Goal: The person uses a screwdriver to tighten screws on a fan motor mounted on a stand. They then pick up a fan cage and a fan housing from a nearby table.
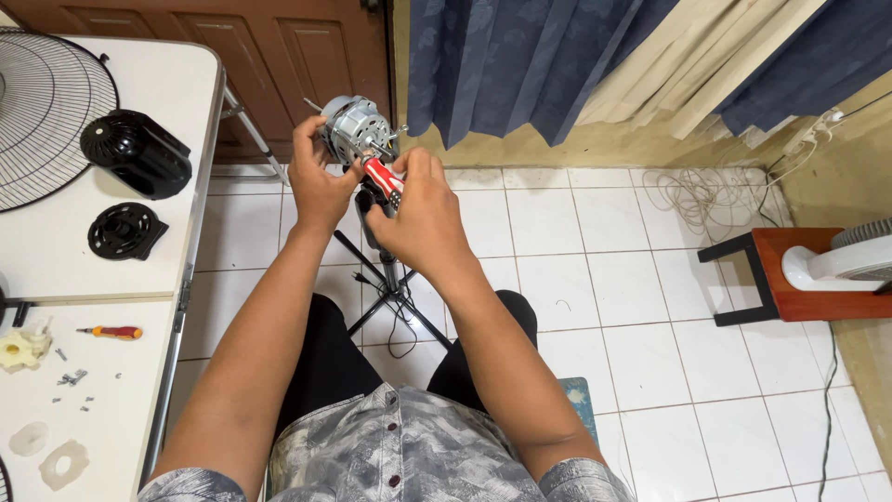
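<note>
I see my left hand (316, 181) holding the silver fan motor (356, 125). My right hand (423, 214) grips a red screwdriver (381, 177) that touches the motor. Left of the motor is a white table (186, 102). On it lie a fan grille (42, 112), two black covers (135, 153), a small screwdriver (111, 332) and tiny screws (74, 378).

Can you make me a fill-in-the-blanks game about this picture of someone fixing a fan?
1. The right hand holds a screwdriver with a ____ and white handle.
2. The left hand steadies the silver fan ____.
3. A second, smaller screwdriver lies on the white ____.
4. The round wire fan guard lies to the person's ____.

Missing words: red; motor; table; left
</note>
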